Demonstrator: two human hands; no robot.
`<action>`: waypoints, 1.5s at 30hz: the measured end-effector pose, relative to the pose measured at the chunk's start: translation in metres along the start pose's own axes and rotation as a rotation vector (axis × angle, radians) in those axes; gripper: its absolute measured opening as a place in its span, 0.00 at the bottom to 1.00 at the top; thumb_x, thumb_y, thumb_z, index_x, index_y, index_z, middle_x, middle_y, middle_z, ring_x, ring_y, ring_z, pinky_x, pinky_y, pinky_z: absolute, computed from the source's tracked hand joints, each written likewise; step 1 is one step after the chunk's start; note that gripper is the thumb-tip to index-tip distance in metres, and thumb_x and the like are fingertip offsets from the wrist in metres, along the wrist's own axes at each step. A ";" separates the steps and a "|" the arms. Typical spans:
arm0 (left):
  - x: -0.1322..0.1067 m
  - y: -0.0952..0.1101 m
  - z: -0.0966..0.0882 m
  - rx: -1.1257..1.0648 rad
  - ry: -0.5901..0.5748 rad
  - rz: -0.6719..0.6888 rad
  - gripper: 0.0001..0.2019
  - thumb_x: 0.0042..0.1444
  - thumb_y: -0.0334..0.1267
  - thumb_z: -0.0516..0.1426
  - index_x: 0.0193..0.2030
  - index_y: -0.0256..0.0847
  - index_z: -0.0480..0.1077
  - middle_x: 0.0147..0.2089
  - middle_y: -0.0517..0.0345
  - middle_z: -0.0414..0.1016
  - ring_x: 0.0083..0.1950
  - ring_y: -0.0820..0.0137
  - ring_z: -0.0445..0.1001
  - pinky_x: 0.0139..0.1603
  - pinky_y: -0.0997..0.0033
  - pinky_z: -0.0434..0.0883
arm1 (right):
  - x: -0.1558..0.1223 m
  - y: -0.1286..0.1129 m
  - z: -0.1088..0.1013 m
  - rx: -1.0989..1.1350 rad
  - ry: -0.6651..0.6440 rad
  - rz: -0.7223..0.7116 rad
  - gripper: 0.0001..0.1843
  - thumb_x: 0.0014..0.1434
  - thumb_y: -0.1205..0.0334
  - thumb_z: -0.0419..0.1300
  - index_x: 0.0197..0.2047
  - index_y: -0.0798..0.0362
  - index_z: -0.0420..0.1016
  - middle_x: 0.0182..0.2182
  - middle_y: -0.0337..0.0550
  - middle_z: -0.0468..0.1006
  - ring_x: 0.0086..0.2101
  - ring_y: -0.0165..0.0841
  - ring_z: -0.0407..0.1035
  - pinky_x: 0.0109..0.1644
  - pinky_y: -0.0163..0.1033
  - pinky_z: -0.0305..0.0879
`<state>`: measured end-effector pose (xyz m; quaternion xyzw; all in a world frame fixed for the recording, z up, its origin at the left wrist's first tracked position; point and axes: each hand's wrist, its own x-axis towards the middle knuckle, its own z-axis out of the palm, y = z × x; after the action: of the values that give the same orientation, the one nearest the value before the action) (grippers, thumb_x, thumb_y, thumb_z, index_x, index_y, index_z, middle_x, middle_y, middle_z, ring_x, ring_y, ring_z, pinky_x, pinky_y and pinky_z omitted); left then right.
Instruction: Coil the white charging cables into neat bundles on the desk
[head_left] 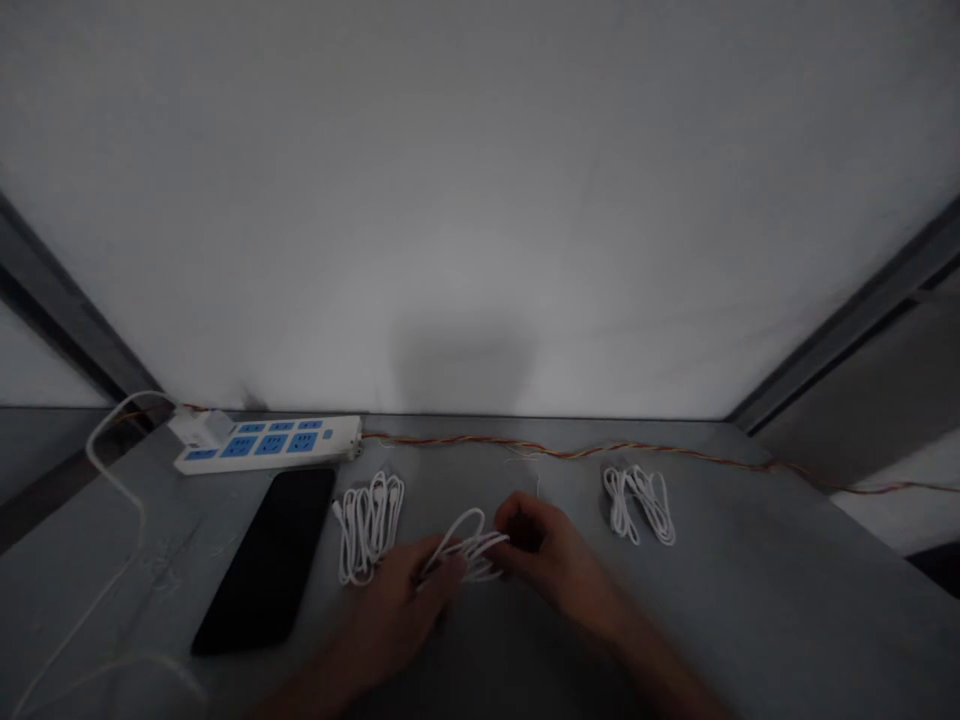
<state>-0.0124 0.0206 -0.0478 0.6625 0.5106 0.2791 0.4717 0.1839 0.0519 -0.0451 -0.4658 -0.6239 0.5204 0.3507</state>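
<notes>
A looped white cable lies between my two hands, low in the middle of the view. My left hand grips the left side of its loops between thumb and fingers. At the right end of the loops, my right hand has its fingers curled and pinched on the cable; the exact grip is partly hidden. Just left of the hands is a pile of coiled white cables on the grey table. Over to the right lie more coiled white cables, apart from my right hand.
A black smartphone lies left of the cable pile. Behind it sits a white power strip with blue sockets and a white charger plugged in, its lead trailing left. A twisted red-yellow wire runs along the table's back by the white wall.
</notes>
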 end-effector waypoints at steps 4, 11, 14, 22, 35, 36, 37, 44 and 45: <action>0.002 -0.004 0.001 -0.013 0.037 0.024 0.16 0.65 0.49 0.49 0.34 0.40 0.69 0.25 0.65 0.67 0.28 0.72 0.65 0.30 0.75 0.59 | 0.000 0.002 0.004 -0.118 0.023 -0.051 0.07 0.58 0.59 0.62 0.33 0.52 0.69 0.24 0.35 0.73 0.25 0.28 0.68 0.27 0.32 0.61; 0.006 -0.011 0.004 -0.156 0.077 -0.036 0.20 0.64 0.54 0.49 0.38 0.40 0.71 0.26 0.64 0.66 0.29 0.71 0.65 0.30 0.74 0.59 | -0.007 0.000 -0.003 -0.182 0.011 -0.156 0.30 0.56 0.63 0.64 0.60 0.45 0.63 0.51 0.47 0.74 0.37 0.34 0.74 0.37 0.37 0.72; 0.006 -0.009 0.005 -0.185 0.016 -0.084 0.21 0.62 0.56 0.50 0.38 0.40 0.73 0.23 0.65 0.63 0.26 0.71 0.63 0.28 0.74 0.58 | -0.012 -0.005 -0.006 -0.430 -0.079 -0.285 0.45 0.53 0.64 0.68 0.69 0.36 0.52 0.68 0.48 0.56 0.51 0.41 0.71 0.50 0.45 0.70; 0.000 0.011 -0.001 -0.148 0.029 -0.299 0.20 0.57 0.55 0.53 0.29 0.44 0.76 0.25 0.59 0.71 0.31 0.64 0.70 0.30 0.72 0.62 | -0.008 -0.008 0.000 -0.591 -0.215 -0.287 0.19 0.61 0.59 0.64 0.56 0.42 0.72 0.50 0.41 0.76 0.45 0.37 0.74 0.49 0.38 0.69; 0.006 -0.003 0.009 -0.260 0.283 -0.264 0.16 0.56 0.50 0.54 0.37 0.42 0.76 0.37 0.55 0.79 0.43 0.59 0.76 0.40 0.68 0.71 | -0.009 -0.009 0.015 -0.387 -0.079 -0.195 0.09 0.67 0.61 0.52 0.45 0.52 0.71 0.40 0.45 0.77 0.39 0.34 0.73 0.43 0.38 0.67; 0.005 -0.004 0.010 -0.252 0.266 -0.240 0.16 0.57 0.50 0.53 0.38 0.42 0.76 0.36 0.56 0.78 0.41 0.60 0.76 0.40 0.68 0.71 | -0.010 -0.010 0.017 -0.382 -0.058 -0.150 0.10 0.68 0.60 0.51 0.49 0.52 0.69 0.41 0.45 0.78 0.39 0.35 0.73 0.44 0.38 0.67; 0.004 -0.005 0.011 -0.246 0.255 -0.219 0.16 0.58 0.49 0.52 0.39 0.43 0.76 0.35 0.57 0.78 0.40 0.61 0.75 0.40 0.68 0.71 | -0.010 -0.011 0.018 -0.386 -0.048 -0.118 0.13 0.68 0.59 0.50 0.52 0.51 0.68 0.43 0.46 0.78 0.41 0.35 0.73 0.45 0.38 0.67; -0.005 0.003 0.012 -0.206 0.207 -0.145 0.14 0.62 0.46 0.48 0.43 0.45 0.72 0.43 0.57 0.77 0.44 0.63 0.75 0.41 0.70 0.71 | -0.006 -0.010 0.019 -0.452 -0.040 -0.099 0.16 0.68 0.53 0.50 0.37 0.52 0.74 0.28 0.40 0.78 0.29 0.32 0.71 0.32 0.34 0.60; -0.006 0.005 0.010 -0.210 0.188 -0.148 0.14 0.62 0.46 0.48 0.46 0.45 0.72 0.44 0.57 0.77 0.46 0.63 0.74 0.42 0.70 0.70 | -0.005 -0.009 0.019 -0.462 -0.011 -0.098 0.16 0.67 0.55 0.50 0.34 0.53 0.74 0.26 0.39 0.77 0.27 0.31 0.70 0.30 0.33 0.59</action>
<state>-0.0035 0.0115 -0.0470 0.5408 0.5680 0.3561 0.5080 0.1661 0.0406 -0.0402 -0.5001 -0.7501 0.3488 0.2562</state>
